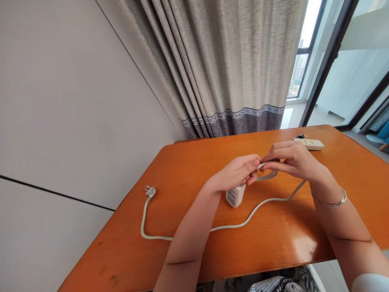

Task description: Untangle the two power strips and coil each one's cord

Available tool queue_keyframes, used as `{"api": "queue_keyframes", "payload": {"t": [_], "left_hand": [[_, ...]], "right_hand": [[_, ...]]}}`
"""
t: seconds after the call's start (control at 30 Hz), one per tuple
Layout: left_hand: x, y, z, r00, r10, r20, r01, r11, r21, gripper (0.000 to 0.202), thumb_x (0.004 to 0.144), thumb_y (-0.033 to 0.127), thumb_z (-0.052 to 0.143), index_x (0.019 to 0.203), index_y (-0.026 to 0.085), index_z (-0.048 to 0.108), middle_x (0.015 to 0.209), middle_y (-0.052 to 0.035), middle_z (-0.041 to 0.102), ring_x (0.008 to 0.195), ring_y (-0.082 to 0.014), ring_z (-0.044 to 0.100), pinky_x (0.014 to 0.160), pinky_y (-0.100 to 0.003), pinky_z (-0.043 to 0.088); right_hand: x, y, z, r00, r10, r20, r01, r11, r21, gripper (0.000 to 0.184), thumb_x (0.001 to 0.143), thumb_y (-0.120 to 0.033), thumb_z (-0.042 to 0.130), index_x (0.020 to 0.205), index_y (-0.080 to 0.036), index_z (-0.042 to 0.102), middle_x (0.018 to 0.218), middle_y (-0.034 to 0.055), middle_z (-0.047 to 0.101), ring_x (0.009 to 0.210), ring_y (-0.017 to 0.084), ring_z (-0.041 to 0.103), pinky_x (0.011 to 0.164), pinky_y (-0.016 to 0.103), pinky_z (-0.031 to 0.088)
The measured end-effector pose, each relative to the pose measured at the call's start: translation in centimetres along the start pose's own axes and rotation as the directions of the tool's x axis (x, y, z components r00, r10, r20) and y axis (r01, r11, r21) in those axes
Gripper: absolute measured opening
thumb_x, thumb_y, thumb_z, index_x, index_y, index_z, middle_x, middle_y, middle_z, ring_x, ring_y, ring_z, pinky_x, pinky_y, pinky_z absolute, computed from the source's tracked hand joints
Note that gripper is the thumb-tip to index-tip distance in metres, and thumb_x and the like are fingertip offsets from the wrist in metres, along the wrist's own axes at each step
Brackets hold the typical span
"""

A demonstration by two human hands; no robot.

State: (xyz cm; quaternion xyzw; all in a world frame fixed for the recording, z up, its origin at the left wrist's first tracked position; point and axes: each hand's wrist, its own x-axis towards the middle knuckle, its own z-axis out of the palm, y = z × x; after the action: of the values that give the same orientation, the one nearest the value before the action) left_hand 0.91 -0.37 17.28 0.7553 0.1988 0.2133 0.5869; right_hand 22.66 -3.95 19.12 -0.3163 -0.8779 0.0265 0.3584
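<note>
My left hand (238,172) is closed around a thin white cable (269,176), thumb on top. The fingers of my right hand (290,158) pinch the same cable just to the right, and the two hands almost touch. A loop of the cable hangs below them. Under my left hand is a white boxy power adapter (236,196) with grey print on one side; its upper part is hidden by the hand. Behind my right hand lies a white power strip (314,144), partly covered by it.
A thicker white cord (234,226) winds over the orange-brown wooden table (188,178), passing under my left forearm to a three-pin plug (151,192). A black plug (300,136) rests by the power strip. Beyond the table hang grey curtains (243,61); a pale wall (75,101) stands left.
</note>
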Motion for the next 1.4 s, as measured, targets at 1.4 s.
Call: {"api": "queue_keyframes", "payload": {"t": [1.4], "left_hand": [[0.6,2.6,-3.1,0.48,-0.164,-0.862,-0.584,0.673,-0.454,0.049,0.093,0.058,0.055,0.068,0.017,0.053,0.052,0.0046,0.055,0.031,-0.0006,0.027,0.034,-0.016,0.025]], "right_hand": [[0.8,3.0,4.9,0.819,0.527,0.226,-0.56,0.82,0.116,0.045,0.091,-0.014,0.045,0.136,-0.018,0.044,0.088,0.0031,0.065,0.057,0.012,0.062,0.059,0.026,0.052]]}}
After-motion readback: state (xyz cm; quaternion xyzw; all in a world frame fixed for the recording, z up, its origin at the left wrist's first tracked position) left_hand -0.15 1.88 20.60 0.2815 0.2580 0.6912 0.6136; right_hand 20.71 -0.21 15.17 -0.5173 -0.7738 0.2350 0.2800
